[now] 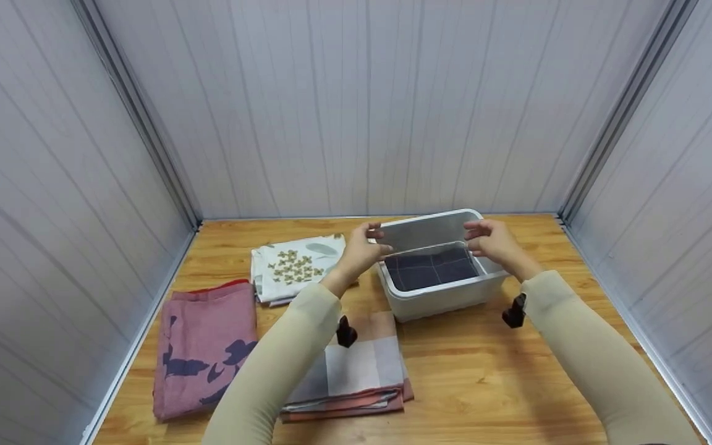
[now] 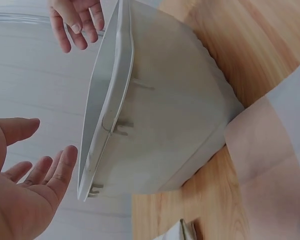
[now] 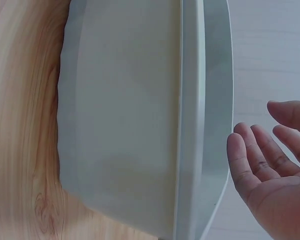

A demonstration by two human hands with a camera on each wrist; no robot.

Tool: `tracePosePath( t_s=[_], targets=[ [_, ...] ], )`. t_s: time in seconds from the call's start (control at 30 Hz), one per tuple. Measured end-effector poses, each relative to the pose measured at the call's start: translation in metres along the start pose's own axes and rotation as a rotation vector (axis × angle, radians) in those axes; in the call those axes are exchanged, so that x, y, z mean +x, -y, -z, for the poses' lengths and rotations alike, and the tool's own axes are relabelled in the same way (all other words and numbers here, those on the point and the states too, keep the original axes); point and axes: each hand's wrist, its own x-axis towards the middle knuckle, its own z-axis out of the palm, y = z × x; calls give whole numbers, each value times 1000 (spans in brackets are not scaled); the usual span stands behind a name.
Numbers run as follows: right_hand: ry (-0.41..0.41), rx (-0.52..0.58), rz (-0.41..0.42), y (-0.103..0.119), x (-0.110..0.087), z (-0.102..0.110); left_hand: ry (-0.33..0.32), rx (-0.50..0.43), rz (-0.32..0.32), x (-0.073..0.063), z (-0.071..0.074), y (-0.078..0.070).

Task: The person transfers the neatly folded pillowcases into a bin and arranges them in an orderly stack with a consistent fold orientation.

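Observation:
A white plastic bin (image 1: 445, 303) stands at the back of the wooden table. Inside lies a folded dark navy cloth (image 1: 433, 269) with thin pale lines, with a thin white edge beside it. At the bin's left end, my left hand (image 1: 359, 252) hovers with spread fingers and holds nothing. My right hand (image 1: 498, 243) is over the bin's right part, its fingers loosely bent and apart from the thumb. Both wrist views show bare palms beside the bin's rim; whether the fingertips touch it, I cannot tell.
Left of the bin lies a folded white cloth (image 1: 297, 270) with yellow flowers. A folded pink cloth (image 1: 207, 352) with dark shapes is at the far left. The folded checked cloth (image 1: 359, 371) in front is partly hidden by my left arm. Panel walls (image 1: 356, 111) enclose the table.

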Motion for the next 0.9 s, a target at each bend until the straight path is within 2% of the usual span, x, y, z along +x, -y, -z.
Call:
tracePosePath(
  t_s=[0.23,0.47,0.73,0.9],
  targets=[
    [30,-15,16,10,-5,-8,9,3,-15,-7,14,-2],
    [52,-23,60,17,-8,-17,18,9,-8,-13,28,1],
    [78,-18,66,26,-12,-30,3,9,12,-18,44,5],
    [111,-39,76,31,-15,-36,17,12,17,-24,56,7]
  ],
)
